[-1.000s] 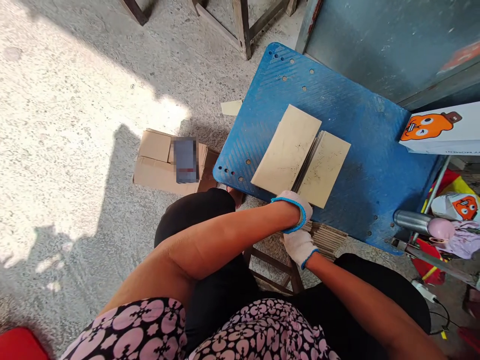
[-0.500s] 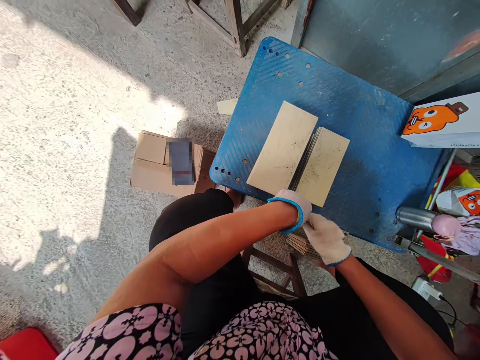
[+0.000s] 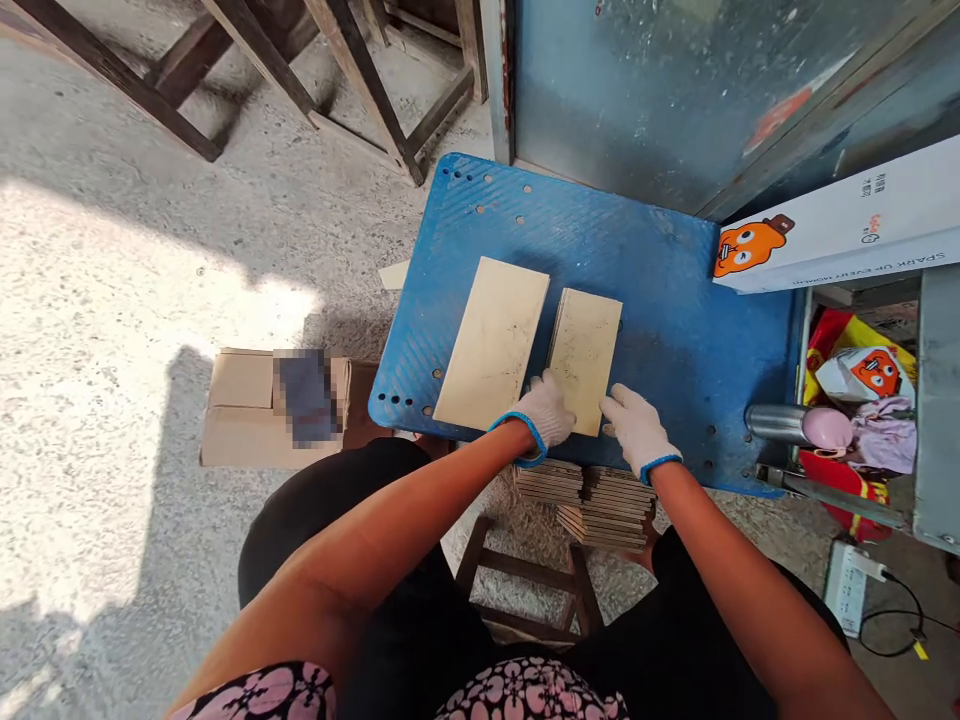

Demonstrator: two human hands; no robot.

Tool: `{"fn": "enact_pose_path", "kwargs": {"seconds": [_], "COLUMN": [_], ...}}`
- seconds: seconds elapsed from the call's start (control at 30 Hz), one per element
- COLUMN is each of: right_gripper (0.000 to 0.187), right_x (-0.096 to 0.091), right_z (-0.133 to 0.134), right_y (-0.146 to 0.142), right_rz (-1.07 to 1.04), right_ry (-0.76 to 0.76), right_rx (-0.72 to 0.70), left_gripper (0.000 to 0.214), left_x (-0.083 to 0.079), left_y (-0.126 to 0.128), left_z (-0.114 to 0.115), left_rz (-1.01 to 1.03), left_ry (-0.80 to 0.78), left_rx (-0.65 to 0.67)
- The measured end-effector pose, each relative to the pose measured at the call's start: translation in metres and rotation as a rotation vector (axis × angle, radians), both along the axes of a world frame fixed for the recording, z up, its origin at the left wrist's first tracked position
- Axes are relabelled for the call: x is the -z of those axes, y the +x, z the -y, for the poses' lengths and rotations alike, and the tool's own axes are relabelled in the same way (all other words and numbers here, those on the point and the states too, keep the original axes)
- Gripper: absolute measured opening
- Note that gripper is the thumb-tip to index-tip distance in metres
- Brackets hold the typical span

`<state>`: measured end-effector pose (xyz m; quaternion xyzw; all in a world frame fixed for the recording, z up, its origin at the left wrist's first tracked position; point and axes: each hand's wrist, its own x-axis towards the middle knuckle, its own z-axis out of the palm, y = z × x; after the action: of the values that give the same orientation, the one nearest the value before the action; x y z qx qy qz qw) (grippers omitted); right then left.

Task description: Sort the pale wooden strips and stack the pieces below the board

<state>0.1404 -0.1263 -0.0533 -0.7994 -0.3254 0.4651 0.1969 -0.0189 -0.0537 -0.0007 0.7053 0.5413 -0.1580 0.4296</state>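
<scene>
Two stacks of thin, tan, rectangular boards (image 3: 492,345) lie side by side on a blue, perforated tabletop (image 3: 675,300). Dark specks mark their flat top faces; the narrower stack (image 3: 589,345) shows layered edges along its left side. At its near end, the white-gloved left hand (image 3: 551,408) and white-gloved right hand (image 3: 636,425) flank it, fingers bent; whether either grips, I cannot tell.

Blue tabletop (image 3: 660,310); wider board stack (image 3: 491,340); narrower stack (image 3: 588,350) just beside; white box (image 3: 832,215) at right
</scene>
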Motion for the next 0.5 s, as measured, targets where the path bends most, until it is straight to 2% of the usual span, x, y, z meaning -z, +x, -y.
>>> {"fn": "enact_pose_path", "kwargs": {"seconds": [0.07,0.17,0.5], "right_gripper": [0.035,0.031,0.037], "right_x": [0.002,0.001,0.013], "right_z": [-0.001,-0.006,-0.024], "right_y": [-0.006,-0.012,-0.023], "right_rz": [-0.077,-0.15,-0.416], "right_ry": [0.014,0.047,0.095], "right_rx": [0.033,0.097,0.351], "left_gripper": [0.055,0.058,0.051], "left_x": [0.01,0.019,0.021], "left_y": [0.002,0.006,0.024], "left_z": [-0.004,-0.007,-0.017], "left_rz": [0.031,0.043,0.05], "left_ry": [-0.081,-0.155,-0.229], "left_rx": [-0.185,-0.361,-0.563]}}
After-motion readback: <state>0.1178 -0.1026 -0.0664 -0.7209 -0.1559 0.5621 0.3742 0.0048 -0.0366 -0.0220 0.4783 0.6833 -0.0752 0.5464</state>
